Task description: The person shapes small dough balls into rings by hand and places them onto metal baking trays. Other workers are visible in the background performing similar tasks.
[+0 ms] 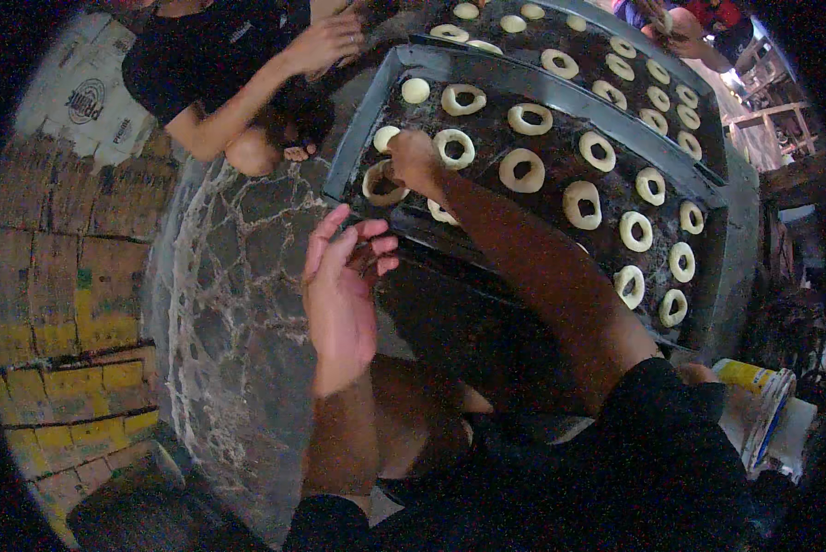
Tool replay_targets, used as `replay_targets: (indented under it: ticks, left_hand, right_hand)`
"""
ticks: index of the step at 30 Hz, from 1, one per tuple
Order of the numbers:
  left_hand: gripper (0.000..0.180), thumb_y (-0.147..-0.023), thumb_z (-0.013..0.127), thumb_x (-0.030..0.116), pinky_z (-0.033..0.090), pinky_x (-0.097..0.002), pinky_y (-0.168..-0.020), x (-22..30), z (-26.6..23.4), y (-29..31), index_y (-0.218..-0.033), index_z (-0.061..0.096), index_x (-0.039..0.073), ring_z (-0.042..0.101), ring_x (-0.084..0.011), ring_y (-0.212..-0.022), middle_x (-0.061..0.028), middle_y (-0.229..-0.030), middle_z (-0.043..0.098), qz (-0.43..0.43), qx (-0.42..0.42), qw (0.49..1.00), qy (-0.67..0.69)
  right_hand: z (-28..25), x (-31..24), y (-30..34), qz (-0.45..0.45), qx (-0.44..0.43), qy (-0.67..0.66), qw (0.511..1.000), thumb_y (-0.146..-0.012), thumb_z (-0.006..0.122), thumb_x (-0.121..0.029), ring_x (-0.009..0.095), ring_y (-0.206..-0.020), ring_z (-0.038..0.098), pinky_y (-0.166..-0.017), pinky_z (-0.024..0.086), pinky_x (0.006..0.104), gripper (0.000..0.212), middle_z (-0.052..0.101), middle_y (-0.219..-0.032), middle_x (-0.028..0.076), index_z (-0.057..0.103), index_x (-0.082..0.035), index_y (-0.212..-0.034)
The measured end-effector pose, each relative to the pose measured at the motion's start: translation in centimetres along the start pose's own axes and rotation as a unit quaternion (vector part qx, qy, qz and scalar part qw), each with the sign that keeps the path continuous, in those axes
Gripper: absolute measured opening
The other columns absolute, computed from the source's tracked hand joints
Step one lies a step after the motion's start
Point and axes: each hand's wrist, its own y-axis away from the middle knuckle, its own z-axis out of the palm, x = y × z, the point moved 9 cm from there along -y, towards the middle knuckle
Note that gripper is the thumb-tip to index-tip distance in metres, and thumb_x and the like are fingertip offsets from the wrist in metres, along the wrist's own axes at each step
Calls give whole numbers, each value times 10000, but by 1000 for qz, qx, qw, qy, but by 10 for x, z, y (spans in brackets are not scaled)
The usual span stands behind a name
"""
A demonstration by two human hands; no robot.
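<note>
My right hand (416,164) reaches over the near left corner of a dark metal baking tray (367,118). Its fingers are curled closed at the edge of a raw dough ring (372,195); whatever they grip is hidden. Close to its knuckles lies a small round dough ball (387,138), and just right of it another dough ring (454,148). My left hand (341,276) is held palm up outside the tray's near edge, empty, with its fingers apart and slightly bent. Several more pale dough rings (522,171) lie in rows across the tray, with a second dough ball (415,90) in its far left corner.
Behind stands a second tray (707,129) with more rings and balls. A person in a black shirt (212,74) sits at the far left; another person's hand (680,35) shows at the far right. Cardboard boxes (54,276) line the left; a yellow-and-white bucket (753,391) stands right.
</note>
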Motion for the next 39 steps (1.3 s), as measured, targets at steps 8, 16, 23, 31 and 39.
replay_targets:
  ticks: [8,16,23,31,39]
  left_hand:
    - [334,-966,545,155,509,-337,-784,-13,19,0,-1268,528,14,655,-220,-886,-144,-996,676,-17,-69,997,11]
    - [380,-942,638,132,552,-305,-744,-11,43,18,-1283,540,-3,652,-183,-945,-106,-1119,658,14,-3,989,-150]
    - [414,-884,688,24,576,-303,-815,-49,124,93,-1288,603,6,651,-189,-1038,-100,-1196,661,-54,-277,952,-115]
    - [343,-807,696,-47,556,-256,-760,-42,171,219,-1138,712,44,659,-129,-933,-55,-1067,706,56,-349,915,-195]
    - [577,-787,775,-8,514,-275,-835,-58,206,326,-1324,570,43,642,-122,-923,-51,-1000,700,24,-413,884,-218]
  right_hand:
    - [-9,12,-31,33,90,134,986,-767,674,-247,365,-896,650,-802,541,466,267,674,-946,136,701,-84,-977]
    - [-123,-26,103,9,37,-418,908,-787,740,-148,300,-975,665,-810,520,400,464,669,-1017,107,539,-99,-1202]
    - [-242,-66,297,82,165,-531,827,-796,740,-33,125,-932,618,-825,507,303,580,640,-981,55,490,-71,-1318]
    - [-333,-126,434,53,260,-273,925,-793,800,-158,220,-904,688,-770,548,361,603,694,-954,116,525,-105,-1327]
    - [-390,-111,512,64,352,-149,922,-711,743,-78,153,-722,641,-653,504,298,301,667,-792,68,709,-20,-1004]
